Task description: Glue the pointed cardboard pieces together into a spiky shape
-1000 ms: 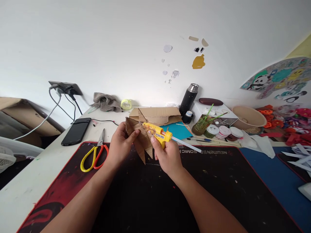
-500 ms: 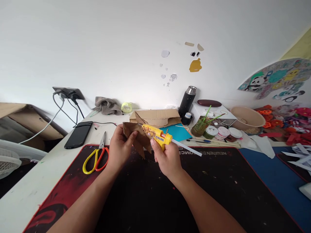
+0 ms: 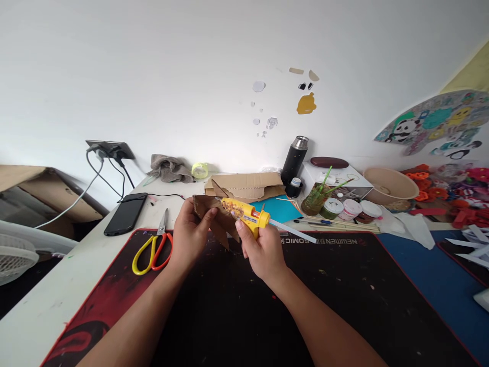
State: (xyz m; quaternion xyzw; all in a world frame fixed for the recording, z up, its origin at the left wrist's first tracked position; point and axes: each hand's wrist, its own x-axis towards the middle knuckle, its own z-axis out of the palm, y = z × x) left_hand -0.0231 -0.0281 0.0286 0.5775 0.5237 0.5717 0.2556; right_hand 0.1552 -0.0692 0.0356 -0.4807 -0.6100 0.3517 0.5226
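My left hand [image 3: 190, 235] grips a brown cardboard piece [image 3: 214, 219] with pointed cut edges, held up over the black and red desk mat [image 3: 237, 306]. My right hand [image 3: 261, 250] is closed around a yellow glue gun [image 3: 246, 215], its nozzle resting against the top of the cardboard. A white glue stick [image 3: 294, 232] juts out of the gun's back toward the right.
Yellow and orange scissors [image 3: 153, 247] lie left of my hands, a black phone [image 3: 126, 214] beyond them. Behind are folded cardboard [image 3: 244, 184], a teal sheet [image 3: 280, 208], a black flask [image 3: 295, 159], paint pots [image 3: 346, 208], a jar of brushes [image 3: 315, 198] and a tan bowl [image 3: 389, 186].
Both hands, with the cardboard and glue gun, have drifted slightly left and up in view. The gun's nozzle has slid a little along the cardboard's top edge.
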